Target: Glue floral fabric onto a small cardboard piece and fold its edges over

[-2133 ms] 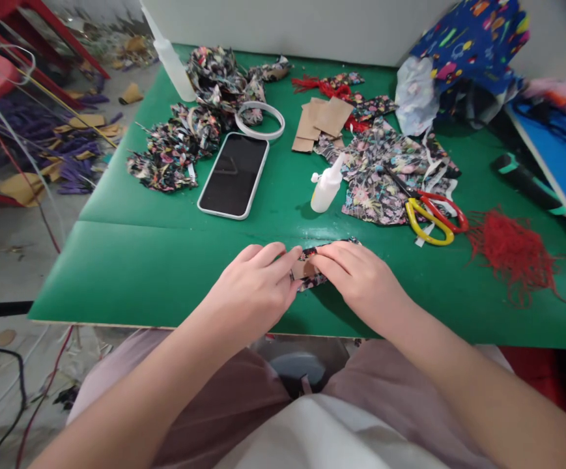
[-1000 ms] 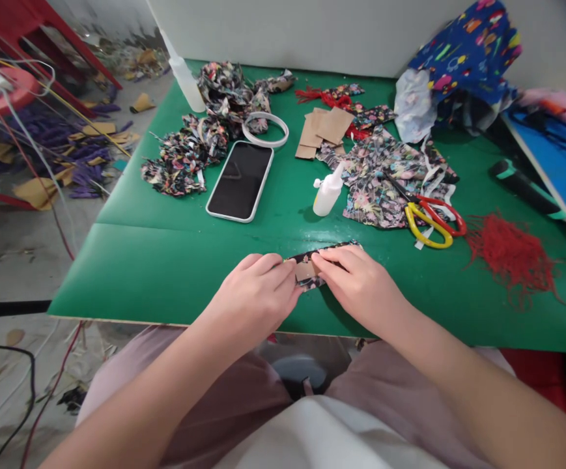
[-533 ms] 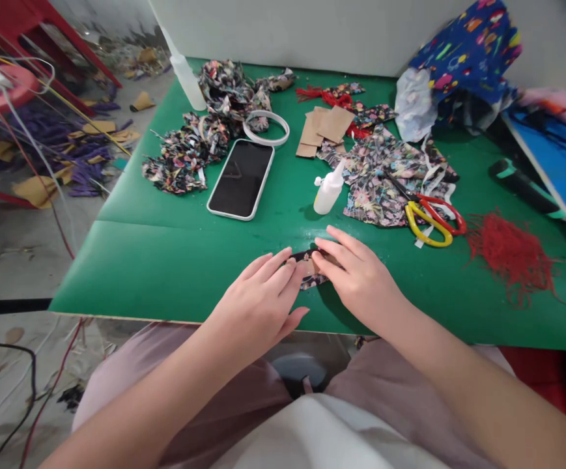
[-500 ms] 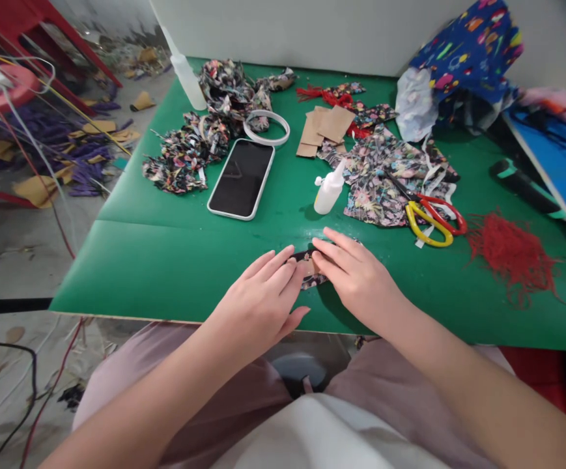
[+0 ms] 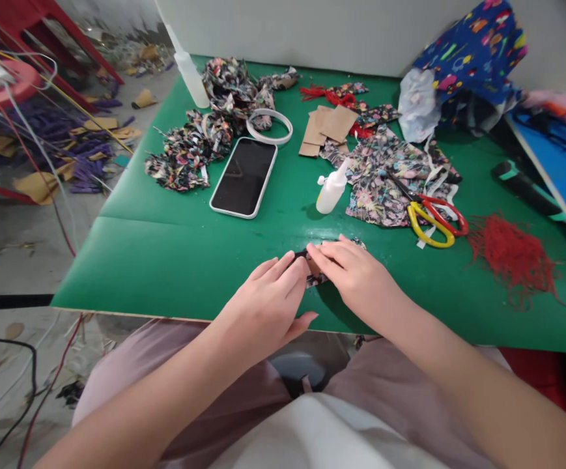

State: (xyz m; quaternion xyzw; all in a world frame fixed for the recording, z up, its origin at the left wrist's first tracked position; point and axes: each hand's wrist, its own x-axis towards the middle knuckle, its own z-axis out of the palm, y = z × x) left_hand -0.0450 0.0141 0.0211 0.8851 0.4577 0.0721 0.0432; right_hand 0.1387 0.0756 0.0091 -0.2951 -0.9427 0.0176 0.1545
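Note:
Both hands press down on a small piece of dark floral fabric (image 5: 318,280) with brown card (image 5: 313,267) showing in its middle. My left hand (image 5: 268,299) lies over the left end of the fabric, fingers stretched out and thumb apart. My right hand (image 5: 358,270) covers the right end, its fingers extended and resting on the piece. Much of the fabric is hidden under the fingers. Beyond the hands stands a small white glue bottle (image 5: 331,191). To its right, scissors (image 5: 432,218) with one yellow and one red handle lie on floral cloth (image 5: 383,176).
The green table (image 5: 165,260) bears a phone (image 5: 244,179), a roll of tape (image 5: 269,127), crumpled floral pieces (image 5: 189,150), brown card pieces (image 5: 325,127) and a taller glue bottle (image 5: 192,81). Red threads (image 5: 514,254) lie at the right. Cables run across the floor at the left.
My right hand's fingers have bent a little and shifted closer over the fabric, toward my left hand. The left hand has moved slightly right. The view has shifted slightly.

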